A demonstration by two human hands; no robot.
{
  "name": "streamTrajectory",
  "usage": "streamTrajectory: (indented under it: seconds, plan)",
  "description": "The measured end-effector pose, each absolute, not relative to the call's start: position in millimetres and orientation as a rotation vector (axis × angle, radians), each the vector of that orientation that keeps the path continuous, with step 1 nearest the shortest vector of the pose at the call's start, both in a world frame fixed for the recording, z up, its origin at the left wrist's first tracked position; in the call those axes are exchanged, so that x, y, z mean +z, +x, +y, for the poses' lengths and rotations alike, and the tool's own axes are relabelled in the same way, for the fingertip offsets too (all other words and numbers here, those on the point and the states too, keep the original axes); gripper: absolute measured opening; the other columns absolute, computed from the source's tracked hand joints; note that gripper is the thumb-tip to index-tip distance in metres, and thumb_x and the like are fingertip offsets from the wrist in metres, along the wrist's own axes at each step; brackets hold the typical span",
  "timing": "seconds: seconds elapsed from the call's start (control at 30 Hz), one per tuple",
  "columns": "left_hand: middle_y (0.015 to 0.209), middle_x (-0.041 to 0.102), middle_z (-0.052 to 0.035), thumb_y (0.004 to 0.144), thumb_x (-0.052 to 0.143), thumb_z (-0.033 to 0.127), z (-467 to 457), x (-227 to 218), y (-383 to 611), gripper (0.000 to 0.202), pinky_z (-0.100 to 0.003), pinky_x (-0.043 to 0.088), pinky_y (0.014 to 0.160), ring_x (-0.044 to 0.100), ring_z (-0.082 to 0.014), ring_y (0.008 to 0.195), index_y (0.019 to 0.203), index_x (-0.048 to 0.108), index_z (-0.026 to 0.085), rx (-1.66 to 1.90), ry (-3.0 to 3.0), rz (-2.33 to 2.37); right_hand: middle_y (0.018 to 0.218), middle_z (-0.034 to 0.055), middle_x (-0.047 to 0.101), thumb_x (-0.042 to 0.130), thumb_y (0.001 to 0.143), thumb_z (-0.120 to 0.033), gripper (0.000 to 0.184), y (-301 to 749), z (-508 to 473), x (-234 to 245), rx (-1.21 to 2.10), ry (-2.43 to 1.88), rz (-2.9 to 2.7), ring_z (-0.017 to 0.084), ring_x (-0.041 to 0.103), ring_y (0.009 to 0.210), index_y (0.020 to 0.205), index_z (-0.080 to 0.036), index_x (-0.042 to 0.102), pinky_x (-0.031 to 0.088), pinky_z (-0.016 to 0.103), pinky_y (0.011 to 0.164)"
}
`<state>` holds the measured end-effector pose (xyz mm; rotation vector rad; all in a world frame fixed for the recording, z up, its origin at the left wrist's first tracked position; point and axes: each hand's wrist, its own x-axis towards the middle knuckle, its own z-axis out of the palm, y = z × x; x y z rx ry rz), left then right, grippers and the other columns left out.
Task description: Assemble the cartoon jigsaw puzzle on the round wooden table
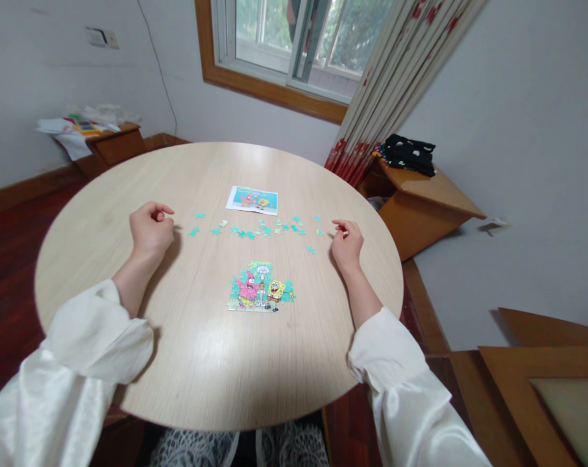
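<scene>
A partly joined jigsaw puzzle [261, 288] lies near the front of the round table, showing pink, white and yellow cartoon figures on turquoise. Beyond it, several loose puzzle pieces [246, 234] are strewn in a rough row. My left hand [152, 228] rests at the row's left end, its fingers curled loosely in a fist. To the right of the pieces, my right hand [346, 244] is likewise curled, near a lone turquoise piece [319, 232]. No piece shows in either hand. A printed reference picture [252, 200] lies flat behind the row.
The pale round table [196, 363] has its near edge close to my lap. A wooden stool [121, 139] with papers stands back left. Back right, a wooden cabinet [420, 194] bears dark folded cloth [411, 154], beside a curtain [396, 71].
</scene>
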<state>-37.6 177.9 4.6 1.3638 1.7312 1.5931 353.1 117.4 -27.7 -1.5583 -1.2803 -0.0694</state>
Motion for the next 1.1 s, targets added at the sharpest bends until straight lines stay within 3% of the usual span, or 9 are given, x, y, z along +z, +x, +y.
streamTrajectory:
  seconds: [0.43, 1.1]
  plan:
    - [0.059, 0.051, 0.0060, 0.062, 0.061, 0.007, 183.4, -0.3, -37.8, 0.009, -0.022, 0.031, 0.053, 0.043, -0.0082, 0.054, 0.066, 0.058, 0.014, 1.611, 1.333, 1.721, 0.080, 0.0041, 0.060, 0.040, 0.070, -0.006, 0.032, 352.9, 119.1, -29.9, -0.063, -1.519, -1.291, 0.019, 0.056, 0.080, 0.084, -0.019, 0.066, 0.047, 0.036, 0.077]
    - [0.051, 0.047, 0.0087, 0.057, 0.064, 0.006, 177.6, 5.4, -32.5, 0.013, -0.020, 0.030, 0.051, 0.041, -0.0064, 0.049, 0.066, 0.060, 0.014, 1.625, 1.226, 1.687, 0.083, 0.0059, 0.061, 0.040, 0.070, -0.006, 0.032, 352.1, 119.3, -28.3, -0.069, -1.538, -1.328, 0.019, 0.058, 0.080, 0.084, -0.019, 0.066, 0.047, 0.036, 0.078]
